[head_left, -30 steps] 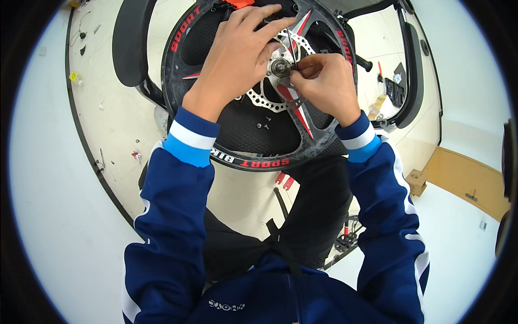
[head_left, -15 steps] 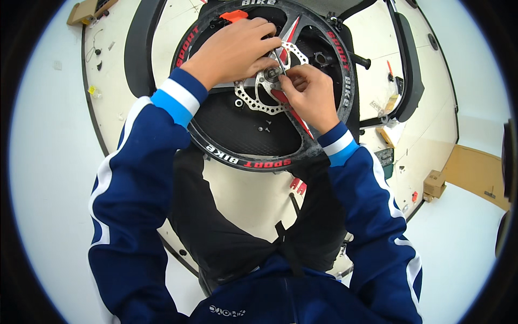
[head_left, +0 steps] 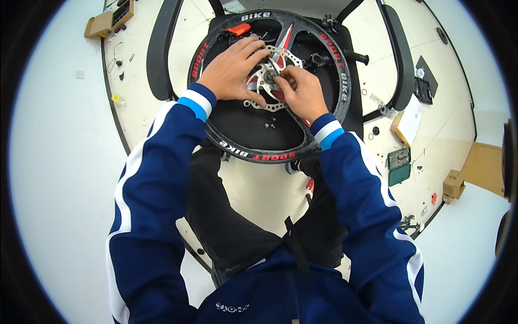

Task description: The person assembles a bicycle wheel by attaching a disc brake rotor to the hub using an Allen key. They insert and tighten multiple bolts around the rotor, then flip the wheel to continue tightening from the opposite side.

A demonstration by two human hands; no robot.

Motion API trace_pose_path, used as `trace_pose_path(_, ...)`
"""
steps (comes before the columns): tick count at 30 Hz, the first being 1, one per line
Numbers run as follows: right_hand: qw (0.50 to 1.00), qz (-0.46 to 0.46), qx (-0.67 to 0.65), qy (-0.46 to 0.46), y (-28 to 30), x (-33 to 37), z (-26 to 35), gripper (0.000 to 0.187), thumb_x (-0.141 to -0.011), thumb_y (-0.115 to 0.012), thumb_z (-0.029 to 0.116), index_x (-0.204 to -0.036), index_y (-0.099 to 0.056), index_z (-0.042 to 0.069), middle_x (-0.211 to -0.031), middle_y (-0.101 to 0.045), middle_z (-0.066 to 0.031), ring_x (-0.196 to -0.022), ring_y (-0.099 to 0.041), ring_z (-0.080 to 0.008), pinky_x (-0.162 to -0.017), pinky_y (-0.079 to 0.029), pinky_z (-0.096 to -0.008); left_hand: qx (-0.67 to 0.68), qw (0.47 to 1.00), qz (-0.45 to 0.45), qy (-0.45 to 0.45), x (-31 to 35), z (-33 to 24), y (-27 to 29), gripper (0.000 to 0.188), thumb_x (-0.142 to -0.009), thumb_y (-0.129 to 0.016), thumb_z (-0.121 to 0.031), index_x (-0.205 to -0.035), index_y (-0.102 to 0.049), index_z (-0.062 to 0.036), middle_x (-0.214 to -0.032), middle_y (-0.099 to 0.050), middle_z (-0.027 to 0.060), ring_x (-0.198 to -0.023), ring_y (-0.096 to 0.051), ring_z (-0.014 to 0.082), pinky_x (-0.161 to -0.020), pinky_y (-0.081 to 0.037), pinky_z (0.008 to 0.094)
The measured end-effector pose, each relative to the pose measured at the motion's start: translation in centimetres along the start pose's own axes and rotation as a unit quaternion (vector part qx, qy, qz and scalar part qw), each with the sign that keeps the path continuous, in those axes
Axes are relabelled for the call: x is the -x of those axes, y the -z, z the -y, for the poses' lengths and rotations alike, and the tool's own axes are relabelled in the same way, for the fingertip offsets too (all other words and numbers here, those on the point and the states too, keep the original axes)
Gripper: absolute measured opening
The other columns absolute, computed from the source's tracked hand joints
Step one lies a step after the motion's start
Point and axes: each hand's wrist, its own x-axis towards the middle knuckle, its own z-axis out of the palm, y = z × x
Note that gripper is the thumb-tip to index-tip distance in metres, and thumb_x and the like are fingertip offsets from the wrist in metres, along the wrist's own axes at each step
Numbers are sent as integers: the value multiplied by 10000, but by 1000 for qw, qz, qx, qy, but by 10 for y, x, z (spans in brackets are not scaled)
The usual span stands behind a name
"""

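Observation:
A black spoked bicycle wheel (head_left: 217, 136) with red and white lettering lies flat on a black chair seat (head_left: 243, 127). At its middle a silver brake disc (head_left: 294, 58) surrounds the hub (head_left: 269, 77). My right hand (head_left: 303, 93) pinches a thin metal rod (head_left: 273, 63), perhaps a hex key, slanting across the disc beside the hub. Over the disc's left side is my left hand (head_left: 233, 71), its thumb and fingers apart in a loose curve. The fingertips come close to the rod's upper end; whether they touch it I cannot tell.
Small screws (head_left: 268, 126) lie on the seat inside the wheel. An orange piece (head_left: 238, 29) rests near the far rim. Armrests (head_left: 396, 59) flank the seat. On the floor at right are a green case (head_left: 399, 174), a white-topped box (head_left: 409, 121) and a small carton (head_left: 454, 183).
My left thumb has come away from the rod and hub, and that hand has opened. My right hand keeps its pinch on the rod. The whole view has shifted slightly.

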Motion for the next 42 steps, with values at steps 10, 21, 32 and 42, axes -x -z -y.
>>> trace_pose_path(10, 996, 5, 58, 74, -2, 1, 0, 106, -899, -680, 114, -957, -645, 31, -899, -651, -160, -791, -653, -392, -704, -530, -458, -17, 999, -4, 47, 5, -6, -2, 1047, -575, -836, -679, -1350, -537, -42, -1420, -506, 163, -1403, -397, 372, -1207, -302, 466)
trace_pose_path(21, 996, 3, 43, 83, -4, 3, -4, 110, -916, -681, 104, -969, -636, 19, -835, -611, -141, -723, -621, -337, -663, -498, -392, -5, 989, -129, 75, 6, -24, -41, 878, -734, -761, -609, -1277, -532, 42, -1358, -509, 220, -1369, -424, 411, -1218, -268, 531)
trace_pose_path(32, 996, 15, 43, 81, -5, 1, -6, 110, -904, -677, 92, -991, -665, 27, -899, -645, -163, -809, -651, -388, -716, -526, -444, -42, 974, -193, 111, 17, -25, -51, 561, -825, -720, -457, -1145, -594, -14, -1216, -578, 189, -1211, -518, 421, -1075, -400, 486)
trace_pose_path(42, 997, -3, 31, 65, -5, -2, -9, 122, -905, -673, 73, -1009, -684, 11, -872, -671, -174, -787, -667, -359, -712, -527, -403, -46, 966, -217, 137, 20, -40, -43, 313, -839, -709, -233, -1049, -621, -18, -997, -597, 144, -999, -578, 340, -917, -466, 441)
